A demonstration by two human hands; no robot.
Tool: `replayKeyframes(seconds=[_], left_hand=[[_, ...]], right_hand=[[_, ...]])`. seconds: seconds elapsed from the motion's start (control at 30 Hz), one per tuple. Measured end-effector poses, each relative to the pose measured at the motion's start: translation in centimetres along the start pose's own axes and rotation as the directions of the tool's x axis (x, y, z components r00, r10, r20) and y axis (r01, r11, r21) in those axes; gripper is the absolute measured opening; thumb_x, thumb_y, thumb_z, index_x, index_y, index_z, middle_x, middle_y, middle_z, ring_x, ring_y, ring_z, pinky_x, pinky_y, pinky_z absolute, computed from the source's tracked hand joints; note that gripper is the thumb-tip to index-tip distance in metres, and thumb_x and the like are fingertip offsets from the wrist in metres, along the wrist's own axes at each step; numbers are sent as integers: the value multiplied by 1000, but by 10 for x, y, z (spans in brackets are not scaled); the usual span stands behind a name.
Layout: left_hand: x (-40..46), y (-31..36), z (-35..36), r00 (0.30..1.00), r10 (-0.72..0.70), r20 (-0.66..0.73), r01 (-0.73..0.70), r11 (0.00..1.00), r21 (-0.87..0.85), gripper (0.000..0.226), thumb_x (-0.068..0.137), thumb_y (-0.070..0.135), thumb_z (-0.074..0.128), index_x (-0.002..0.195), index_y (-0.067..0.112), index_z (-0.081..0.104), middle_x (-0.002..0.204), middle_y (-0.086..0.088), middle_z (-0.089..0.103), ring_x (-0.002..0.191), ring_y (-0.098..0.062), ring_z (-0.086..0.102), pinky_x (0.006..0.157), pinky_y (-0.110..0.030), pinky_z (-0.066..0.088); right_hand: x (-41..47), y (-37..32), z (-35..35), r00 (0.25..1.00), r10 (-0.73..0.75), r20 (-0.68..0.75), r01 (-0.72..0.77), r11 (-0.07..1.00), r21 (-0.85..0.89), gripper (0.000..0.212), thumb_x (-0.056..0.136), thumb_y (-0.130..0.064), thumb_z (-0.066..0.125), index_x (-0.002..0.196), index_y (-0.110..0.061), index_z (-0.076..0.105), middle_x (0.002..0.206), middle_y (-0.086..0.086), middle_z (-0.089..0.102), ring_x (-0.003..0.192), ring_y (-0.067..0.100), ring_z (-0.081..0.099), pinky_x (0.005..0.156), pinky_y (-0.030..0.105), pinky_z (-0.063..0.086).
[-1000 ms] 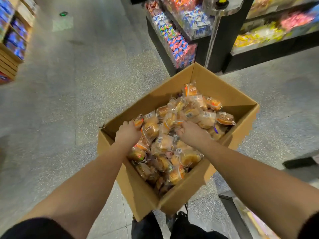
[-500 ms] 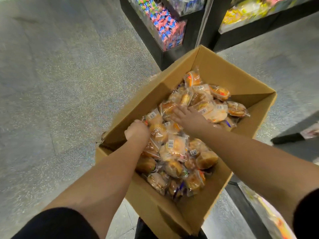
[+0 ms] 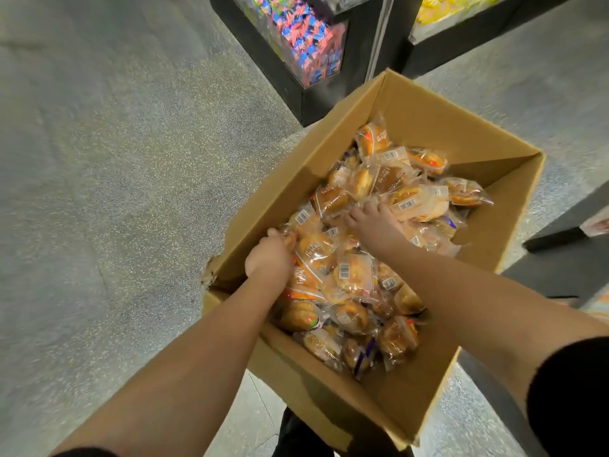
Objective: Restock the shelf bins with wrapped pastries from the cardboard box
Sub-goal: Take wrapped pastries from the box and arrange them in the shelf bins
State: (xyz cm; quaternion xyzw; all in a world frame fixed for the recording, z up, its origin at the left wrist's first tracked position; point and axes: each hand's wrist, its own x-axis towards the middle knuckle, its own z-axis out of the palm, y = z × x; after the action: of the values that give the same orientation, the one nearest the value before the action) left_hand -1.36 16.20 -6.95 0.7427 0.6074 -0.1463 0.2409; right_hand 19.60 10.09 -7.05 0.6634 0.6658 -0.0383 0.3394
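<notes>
Left hand [image 3: 268, 258] fingers buried among pastries [image 3: 354, 275]

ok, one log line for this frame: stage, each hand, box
stage: picking | left hand: curled into pastries | right hand: reaching among packs | cardboard box: well stocked

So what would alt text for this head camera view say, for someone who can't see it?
Both hands reach into an open cardboard box heaped with wrapped pastries: the left hand curls into them near the box's left wall, the right hand rests on the pile. Candy bins stand beyond on a speckled floor.
</notes>
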Motion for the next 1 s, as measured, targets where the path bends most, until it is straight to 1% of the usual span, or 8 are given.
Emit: replayKeyframes(seconds=[0.17,0.3,0.43,0.6,0.77,0.87,0.93,1.0], left_hand=[[-30,-16,-36,998,65,-6,-63,922,-383,46,93,45,62,121,12,49,107,-7,69,94,-27,65,75,-33,45],[-56,-27,-54,991,125,42,-60,716,-696,40,84,48,72,112,22,56,85,8,69,73,-12,66,71,-33,54],[-80,-18,-59,952,253,174,40,459,-887,48,86,34,74,128,17,56,109,1,72,92,-16,73,84,-42,60],[-114,22,-62,838,474,271,28,458,-889,62,81,29,80,137,27,53,135,4,58,113,-18,64,81,-32,56],[-158,86,-54,710,609,353,-51,544,-837,73,73,31,80,139,30,50,147,9,45,114,-7,54,80,-25,48],[-199,130,-41,635,648,421,-67,589,-805,79,76,21,80,146,19,42,140,9,48,107,-7,59,74,-22,51],[-229,158,-26,550,672,496,-144,661,-737,93,60,32,92,141,20,47,139,5,55,106,-8,62,88,-28,52],[-271,187,-7,500,686,529,-228,693,-684,47,76,19,83,117,22,60,116,5,66,93,-7,67,84,-26,53]], right_hand=[[-26,6,-26,985,173,-3,-150,862,485,64,93,-32,59,151,-24,34,154,0,39,137,26,41,107,40,39],[-91,12,-37,938,332,103,-173,188,967,53,91,-37,66,139,-29,47,113,-6,64,94,14,61,67,19,45],[-154,15,-26,946,277,168,-98,-249,963,36,91,-40,66,122,-34,49,106,-7,66,105,19,63,86,33,54],[-228,20,1,908,322,269,-43,-567,822,31,94,-25,67,123,-26,56,123,9,65,112,24,64,90,42,58],[-322,40,35,828,448,337,16,-620,785,11,97,-20,62,107,-23,62,93,-12,73,95,9,67,82,29,54],[-393,46,72,753,533,387,71,-650,757,15,94,-20,65,109,-20,64,100,-6,74,98,14,67,79,31,52],[-444,47,92,718,557,418,91,-670,736,16,94,-14,65,109,-18,64,105,2,73,96,16,67,76,30,53],[-499,47,115,703,571,425,115,-680,724,14,94,-8,63,106,-15,63,104,6,72,93,16,66,76,30,54]])
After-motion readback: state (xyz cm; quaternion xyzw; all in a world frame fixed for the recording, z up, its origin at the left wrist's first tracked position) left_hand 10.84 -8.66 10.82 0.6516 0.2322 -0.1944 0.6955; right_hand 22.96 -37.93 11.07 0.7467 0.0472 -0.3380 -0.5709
